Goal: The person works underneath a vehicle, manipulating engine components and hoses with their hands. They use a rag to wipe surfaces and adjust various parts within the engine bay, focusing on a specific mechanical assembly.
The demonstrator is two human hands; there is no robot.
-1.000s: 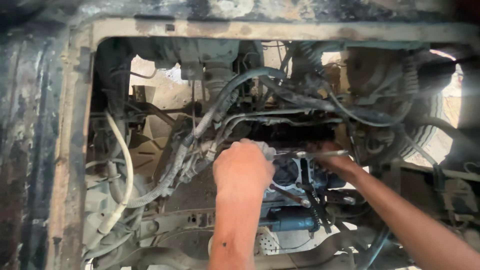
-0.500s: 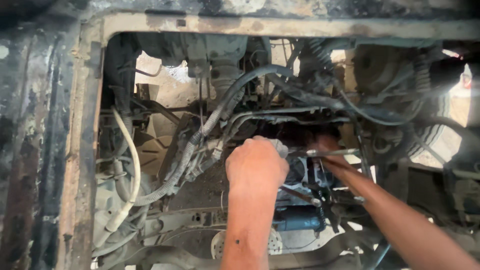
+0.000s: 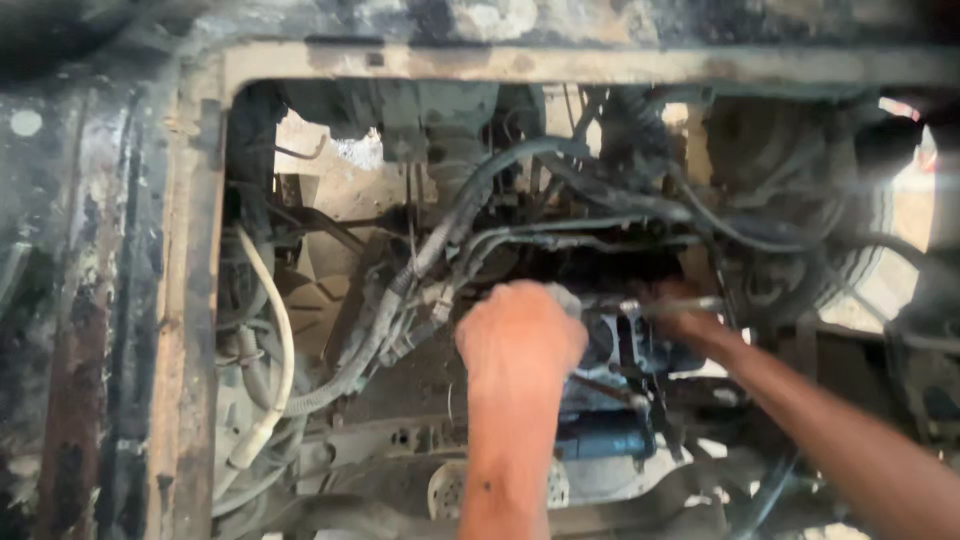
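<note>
The left hand (image 3: 520, 345) is curling into a fist over the engine part (image 3: 625, 345), beside a blue cylinder (image 3: 600, 437). The right hand (image 3: 685, 315) is pinching a metal tool (image 3: 665, 305) lying just above that part.

Slim metal tool (image 3: 665, 305), silvery, rod-like, lies nearly level, running left to right just right of scene centre, deep in the engine bay. Its left end disappears behind the left hand (image 3: 520, 345), which is closed into a fist with its back to the camera; its right end sits in the fingers of the right hand (image 3: 690, 322), mostly shadowed. Tool is blurred, so its head type cannot be told. It hovers right over a dark metal engine part (image 3: 625, 350) with a blue cylindrical body (image 3: 600, 440) nearer.
</note>
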